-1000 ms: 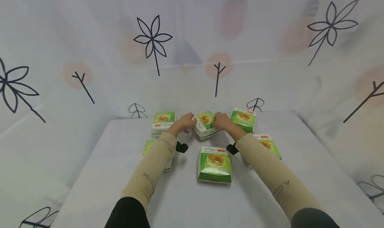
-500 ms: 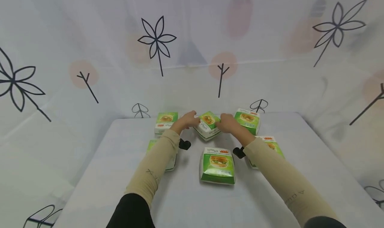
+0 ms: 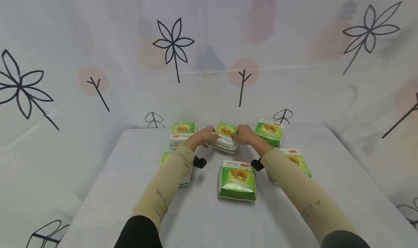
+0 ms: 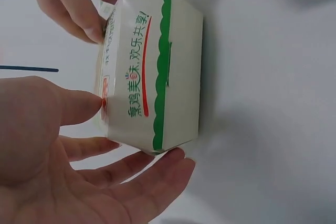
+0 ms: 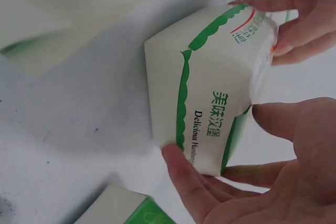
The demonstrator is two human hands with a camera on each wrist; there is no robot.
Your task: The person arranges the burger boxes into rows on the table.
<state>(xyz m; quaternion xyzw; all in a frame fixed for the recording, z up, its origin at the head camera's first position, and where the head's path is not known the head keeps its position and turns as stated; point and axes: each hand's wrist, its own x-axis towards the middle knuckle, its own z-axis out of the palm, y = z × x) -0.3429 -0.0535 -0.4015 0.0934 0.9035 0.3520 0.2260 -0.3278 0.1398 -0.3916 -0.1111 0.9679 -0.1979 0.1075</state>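
A green-and-white cardboard hamburger box (image 3: 225, 142) sits at the back middle of the table, between my two hands. My left hand (image 3: 203, 136) holds its left end. In the left wrist view, that thumb presses the upper edge of the box (image 4: 139, 72) and the fingers spread along its side and lower corner. At the opposite end, my right hand (image 3: 247, 135) grips it. The right wrist view has the thumb at the lid's edge and the fingers around the lower corner of the box (image 5: 207, 98).
Similar boxes stand around it: a back left box (image 3: 182, 131), a back right box (image 3: 269, 131), and a front middle box (image 3: 237, 179). Sleeves partly cover a left box (image 3: 166, 157) and a right box (image 3: 298, 161). A patterned cloth (image 3: 209, 92) hangs behind the white table (image 3: 209, 222).
The held box turned further askew, then swung back until its front edge lies closer to square. Both hands moved with it. The other boxes kept their places; the head view shifted slightly.
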